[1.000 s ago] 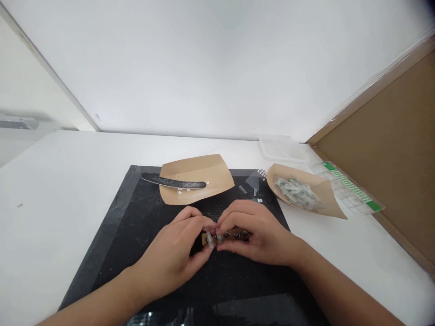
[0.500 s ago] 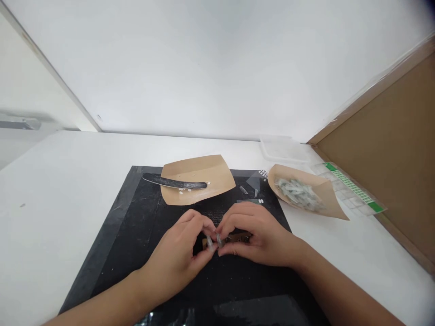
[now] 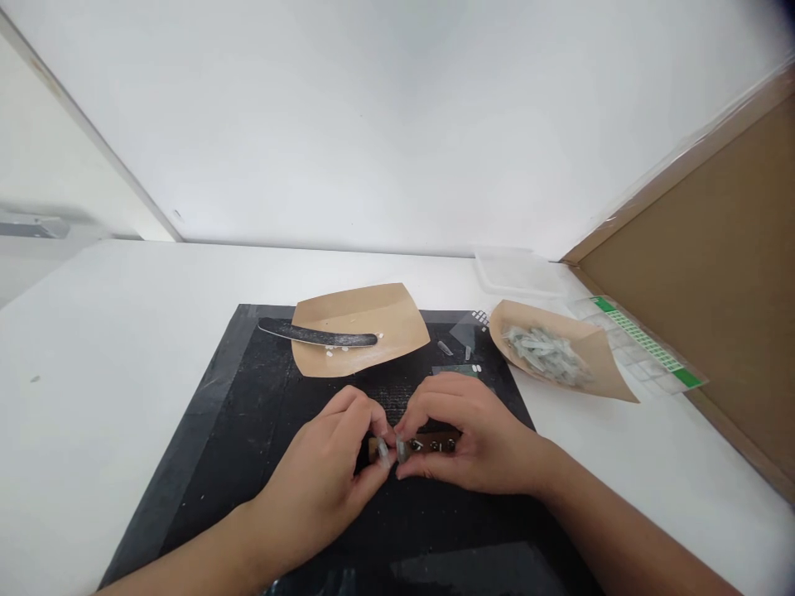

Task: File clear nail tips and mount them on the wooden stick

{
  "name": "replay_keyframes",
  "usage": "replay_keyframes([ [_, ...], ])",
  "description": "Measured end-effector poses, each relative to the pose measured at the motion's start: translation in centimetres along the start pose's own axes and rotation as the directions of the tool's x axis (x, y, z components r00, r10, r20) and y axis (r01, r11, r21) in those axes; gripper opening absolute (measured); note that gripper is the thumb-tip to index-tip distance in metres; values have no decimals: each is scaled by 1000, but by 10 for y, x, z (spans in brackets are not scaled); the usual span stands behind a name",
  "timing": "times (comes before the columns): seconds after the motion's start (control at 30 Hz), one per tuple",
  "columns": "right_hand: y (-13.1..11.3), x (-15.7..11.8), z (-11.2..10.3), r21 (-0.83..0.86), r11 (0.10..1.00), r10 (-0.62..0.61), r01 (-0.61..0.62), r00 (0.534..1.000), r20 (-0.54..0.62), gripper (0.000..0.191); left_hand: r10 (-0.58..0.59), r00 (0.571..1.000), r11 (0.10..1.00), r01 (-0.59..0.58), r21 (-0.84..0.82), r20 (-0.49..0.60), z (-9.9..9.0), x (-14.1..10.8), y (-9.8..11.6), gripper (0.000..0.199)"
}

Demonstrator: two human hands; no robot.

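My left hand (image 3: 332, 455) is closed, pinching a clear false nail tip (image 3: 383, 452) between thumb and fingers. Facing it, my right hand (image 3: 469, 430) pinches a second clear nail tip (image 3: 401, 448); the fingertips of both hands nearly meet. Beneath and between them lies a narrow brown strip with round metal studs (image 3: 435, 444), partly covered by my right hand. Whether either nail tip touches the strip, I cannot tell. Both hands are over a black mat (image 3: 298, 497).
A curved black nail file (image 3: 316, 334) lies across a brown paper tray (image 3: 366, 306) with small white bits. Another brown tray (image 3: 605, 360) holds a pile of nail tips (image 3: 546, 352). Clear sheets with white tabs (image 3: 479, 319), a green-edged clear package (image 3: 649, 343) and a translucent lid (image 3: 518, 271) lie nearby.
The hands have drawn slightly apart and toward me, baring more of the studded brown strip. Both nail tips are still held.
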State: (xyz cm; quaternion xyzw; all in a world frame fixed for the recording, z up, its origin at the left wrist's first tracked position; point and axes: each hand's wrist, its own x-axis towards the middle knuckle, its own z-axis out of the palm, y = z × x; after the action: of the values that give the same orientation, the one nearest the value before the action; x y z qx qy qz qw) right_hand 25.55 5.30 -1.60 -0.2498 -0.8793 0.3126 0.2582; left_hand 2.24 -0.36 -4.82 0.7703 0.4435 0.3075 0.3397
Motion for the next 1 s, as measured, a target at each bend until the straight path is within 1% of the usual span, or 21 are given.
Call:
replay_keyframes([
  [0.23, -1, 1, -3, -35, 999, -26, 26, 999, 21, 24, 5, 1000, 1000, -5, 10, 5, 0, 2, 0, 20],
  [0.33, 0, 1, -4, -18, 1000, -18, 19, 999, 30, 26, -5, 1000, 1000, 5, 18, 12, 0, 2, 0, 16],
  [0.47, 1, 1, -3, 4, 1000, -1, 1, 1000, 24, 28, -25, 999, 999, 24, 24, 24, -1, 1, 0, 15],
  [0.6, 1, 1, -2, 16, 1000, -22, 21, 999, 43, 23, -29, 999, 999, 28, 28, 17, 0, 2, 0, 14],
  [0.8, 0, 0, -2, -77, 994, -73, 77, 996, 45, 19, -28, 999, 999, 27, 31, 22, 0, 2, -2, 13],
  [0.93, 0, 0, -4, -43, 995, -88, 90, 995, 49, 26, -22, 1000, 999, 21, 39, 22, -1, 0, -2, 13],
  [1.0, -1, 0, -4, -21, 997, -73, 74, 996, 53, 22, -18, 1000, 999, 17, 42, 20, -1, 0, -1, 13],
])
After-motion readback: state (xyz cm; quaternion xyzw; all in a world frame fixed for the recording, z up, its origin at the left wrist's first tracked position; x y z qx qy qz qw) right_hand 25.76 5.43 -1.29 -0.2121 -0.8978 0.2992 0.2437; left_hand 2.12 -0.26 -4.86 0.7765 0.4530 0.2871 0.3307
